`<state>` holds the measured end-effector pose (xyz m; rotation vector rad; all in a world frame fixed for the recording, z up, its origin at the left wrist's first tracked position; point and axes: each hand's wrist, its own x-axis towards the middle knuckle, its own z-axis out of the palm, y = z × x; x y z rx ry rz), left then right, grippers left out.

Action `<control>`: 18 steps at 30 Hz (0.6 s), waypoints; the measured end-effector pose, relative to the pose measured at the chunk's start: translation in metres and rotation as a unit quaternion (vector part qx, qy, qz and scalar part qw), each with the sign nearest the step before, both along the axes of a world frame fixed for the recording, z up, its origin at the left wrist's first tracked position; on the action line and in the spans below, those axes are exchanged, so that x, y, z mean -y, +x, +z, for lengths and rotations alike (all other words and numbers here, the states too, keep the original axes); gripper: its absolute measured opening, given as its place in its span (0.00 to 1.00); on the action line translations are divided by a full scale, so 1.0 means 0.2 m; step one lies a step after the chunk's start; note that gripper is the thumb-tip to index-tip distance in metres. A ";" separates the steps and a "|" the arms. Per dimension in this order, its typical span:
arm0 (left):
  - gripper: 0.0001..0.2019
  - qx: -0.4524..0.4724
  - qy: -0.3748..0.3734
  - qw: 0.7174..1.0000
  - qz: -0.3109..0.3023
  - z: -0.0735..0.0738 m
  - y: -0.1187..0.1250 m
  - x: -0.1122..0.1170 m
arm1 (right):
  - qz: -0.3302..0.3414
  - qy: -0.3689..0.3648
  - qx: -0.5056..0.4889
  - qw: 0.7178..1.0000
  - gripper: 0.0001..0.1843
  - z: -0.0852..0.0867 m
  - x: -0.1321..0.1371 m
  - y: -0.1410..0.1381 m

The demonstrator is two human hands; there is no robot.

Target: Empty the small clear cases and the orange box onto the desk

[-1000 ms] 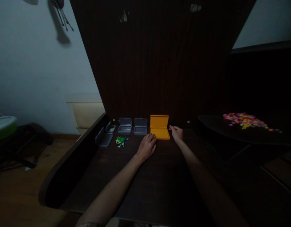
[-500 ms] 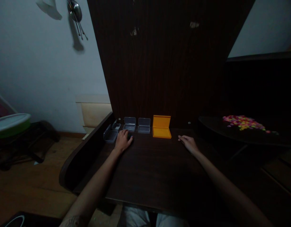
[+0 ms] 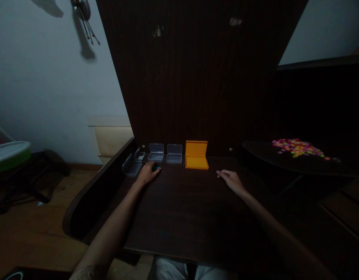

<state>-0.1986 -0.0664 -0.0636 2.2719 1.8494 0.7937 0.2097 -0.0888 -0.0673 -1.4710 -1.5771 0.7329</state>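
Note:
My left hand [image 3: 146, 174] lies over a small heap of green and coloured pieces [image 3: 156, 168] on the dark table [image 3: 185, 210], fingers curled on them; only a few pieces peek out at its fingertips. Just beyond it stand several clear plastic boxes [image 3: 156, 152] with lids up, one [image 3: 132, 166] at the table's left edge. An open orange box [image 3: 196, 155] sits to their right. My right hand [image 3: 230, 179] rests flat on the table, right of the orange box, fingers stretched out and holding nothing.
A tall dark wooden panel [image 3: 197, 77] rises behind the boxes. A side table [image 3: 299, 165] on the right carries a pile of pink and yellow pieces [image 3: 298, 147]. A green-rimmed basin [image 3: 8, 152] sits on a stool at far left. Utensils [image 3: 84, 15] hang on the wall.
My left hand moved from beside the orange box leftward onto the heap of coloured pieces and now covers it. My right hand drew back from the orange box to the right.

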 end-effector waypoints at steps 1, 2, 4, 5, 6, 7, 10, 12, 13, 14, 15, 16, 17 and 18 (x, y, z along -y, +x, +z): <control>0.19 0.005 0.000 1.000 -0.010 0.00 0.00 0.00 | 0.004 -0.002 0.005 1.000 0.25 0.00 0.00 0.00; 0.18 0.007 0.001 1.000 -0.017 0.00 0.00 0.00 | 0.007 -0.004 0.008 1.000 0.25 0.00 0.00 0.00; 0.19 0.010 0.004 1.000 -0.028 0.00 0.00 -0.01 | 0.014 -0.004 0.014 1.000 0.25 -0.01 -0.01 0.00; 0.19 0.011 0.005 0.999 -0.033 0.00 0.00 -0.01 | 0.017 -0.003 0.016 1.000 0.26 -0.01 -0.02 0.00; 0.19 0.011 0.005 0.999 -0.036 0.00 0.00 -0.01 | 0.019 -0.001 0.017 1.000 0.26 -0.02 -0.02 0.00; 0.18 0.011 0.006 0.999 -0.040 0.00 0.00 -0.02 | 0.022 0.001 0.017 1.000 0.26 -0.02 -0.02 0.00; 0.18 0.009 0.007 0.998 -0.057 -0.01 0.01 -0.03 | 0.030 0.001 0.018 0.999 0.27 -0.02 -0.03 0.00; 0.18 0.011 0.016 0.998 -0.067 -0.01 0.01 -0.03 | 0.037 0.000 0.020 0.999 0.27 -0.03 -0.02 0.01; 0.17 0.012 0.021 0.997 -0.071 -0.01 0.01 -0.03 | 0.039 0.001 0.021 0.999 0.26 -0.03 -0.02 0.01; 0.17 0.014 0.025 0.997 -0.074 -0.01 0.01 -0.03 | 0.041 0.001 0.023 0.999 0.26 -0.02 -0.02 0.01; 0.17 0.016 0.028 0.997 -0.076 -0.01 0.01 -0.03 | 0.042 0.001 0.025 0.999 0.26 -0.02 -0.01 0.01; 0.16 0.017 0.028 0.996 -0.079 -0.01 0.01 -0.02 | 0.042 0.000 0.028 0.999 0.26 -0.02 -0.01 0.01; 0.16 0.018 0.027 0.996 -0.080 -0.01 0.01 -0.02 | 0.043 -0.002 0.030 0.999 0.26 -0.02 0.00 0.01; 0.16 0.017 0.025 0.996 -0.081 -0.01 0.01 -0.02 | 0.044 -0.005 0.034 0.998 0.26 -0.02 0.00 0.01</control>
